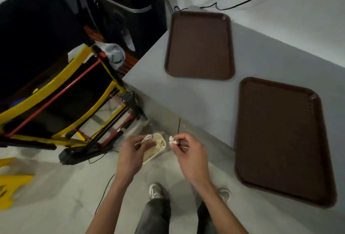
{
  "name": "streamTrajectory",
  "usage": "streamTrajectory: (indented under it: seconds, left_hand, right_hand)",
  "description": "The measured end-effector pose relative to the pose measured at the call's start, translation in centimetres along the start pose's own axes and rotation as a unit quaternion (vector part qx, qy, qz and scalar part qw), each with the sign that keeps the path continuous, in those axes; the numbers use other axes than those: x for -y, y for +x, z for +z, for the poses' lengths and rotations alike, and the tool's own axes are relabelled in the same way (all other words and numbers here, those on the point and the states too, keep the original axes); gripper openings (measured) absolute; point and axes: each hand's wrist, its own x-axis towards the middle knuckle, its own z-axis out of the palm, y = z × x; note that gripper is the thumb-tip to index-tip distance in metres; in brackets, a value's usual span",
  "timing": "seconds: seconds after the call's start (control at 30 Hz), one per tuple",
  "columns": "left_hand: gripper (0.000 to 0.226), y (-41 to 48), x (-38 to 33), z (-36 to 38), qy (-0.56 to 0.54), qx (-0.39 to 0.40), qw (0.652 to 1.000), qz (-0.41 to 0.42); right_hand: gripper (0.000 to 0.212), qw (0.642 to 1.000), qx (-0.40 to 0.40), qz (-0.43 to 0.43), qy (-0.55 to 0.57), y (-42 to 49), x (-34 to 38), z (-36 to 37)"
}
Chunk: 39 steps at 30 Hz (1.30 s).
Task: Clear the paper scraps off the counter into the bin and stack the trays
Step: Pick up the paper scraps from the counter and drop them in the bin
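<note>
Two brown trays lie apart on the grey counter (196, 101): one tray (199, 45) at the far end, the other tray (281, 140) nearer on the right. My left hand (131, 154) pinches a white paper scrap (147, 138) above a small beige bin (157, 148) on the floor by the counter's corner. The bin holds crumpled paper. My right hand (190, 156) pinches another white paper scrap (171, 140) just right of the bin, off the counter's edge.
A yellow and red cart (61, 99) stands on the left, with a black shredder (128, 2) behind it. A yellow floor sign (11, 183) lies at the lower left. Cables run along the back wall and on the floor. My shoes (155, 191) are below the hands.
</note>
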Motion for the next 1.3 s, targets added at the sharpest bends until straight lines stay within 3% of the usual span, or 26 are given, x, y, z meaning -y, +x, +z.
streamTrajectory:
  seconds: [0.27,0.37,0.5,0.6,0.87,1.0,1.07,1.17,1.3]
  left_hand:
    - [0.012,5.8,16.7,-1.5,-0.012,0.014,0.993,-0.113]
    - [0.025,9.0,22.7,0.6,0.023,0.009,0.991,-0.129]
    - [0.015,14.4,30.8,3.7,0.095,0.001,0.982,-0.166]
    - [0.014,18.7,37.4,6.5,0.153,-0.012,0.974,-0.168]
    - [0.02,26.2,49.0,13.5,0.225,0.032,0.965,-0.13]
    - [0.026,28.5,52.5,14.9,0.254,0.082,0.954,-0.138]
    - [0.039,29.0,52.5,14.7,0.285,0.131,0.94,-0.134]
    - [0.057,28.1,50.2,13.1,0.309,0.158,0.932,-0.108]
    - [0.06,24.9,44.3,9.4,0.343,0.144,0.926,-0.066]
  right_hand:
    - [0.016,0.985,0.065,0.1,-0.121,3.3,-12.6,13.4]
    - [0.015,0.974,0.093,0.12,-0.167,6.3,-18.8,17.3]
    - [0.009,0.954,0.129,0.109,-0.246,10.2,-27.7,22.2]
    - [0.005,0.937,0.158,0.083,-0.3,12.9,-34.3,25.5]
    - [0.021,0.898,0.214,0.097,-0.372,18.5,-46.2,31.3]
    - [0.032,0.872,0.24,0.119,-0.41,21.2,-48.3,32.7]
    - [0.045,0.863,0.247,0.114,-0.426,22.0,-47.7,32.7]
    - [0.055,0.853,0.253,0.108,-0.443,21.7,-44.8,31.7]
    - [0.048,0.866,0.253,0.073,-0.425,19.4,-38.2,28.9]
